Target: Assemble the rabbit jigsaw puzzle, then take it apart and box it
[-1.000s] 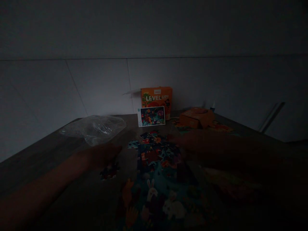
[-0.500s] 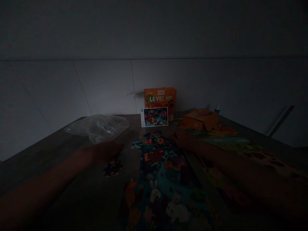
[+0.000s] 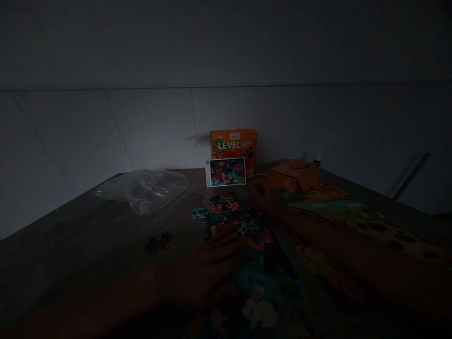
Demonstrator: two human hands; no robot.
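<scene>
The scene is very dark. A partly assembled jigsaw puzzle (image 3: 259, 308), with white rabbits on a dark blue-green picture, lies in front of me. Across its middle left rests my left hand (image 3: 208, 261), open, fingers stretched out flat. My right hand (image 3: 264, 197) is at the puzzle's far right edge with its fingers curled together; whatever they hold is too dark to make out. A joined cluster of puzzle pieces (image 3: 222, 203) sits at the far end, with a light blue piece (image 3: 198, 212) beside it. Loose puzzle pieces (image 3: 157, 242) lie on the table to the left.
A picture card (image 3: 226, 172) leans against an orange "LEVEL UP!" box (image 3: 235, 141) at the back. Crumpled clear plastic (image 3: 144, 188) lies at the back left. To the right are an orange carton (image 3: 293, 175) and colourful picture sheets (image 3: 367, 221). A wall (image 3: 155, 122) stands behind the table.
My left hand has moved right, from beside the loose pieces onto the puzzle. The loose pieces at left have shifted slightly left. My right hand stays near the far right edge, fingers more curled.
</scene>
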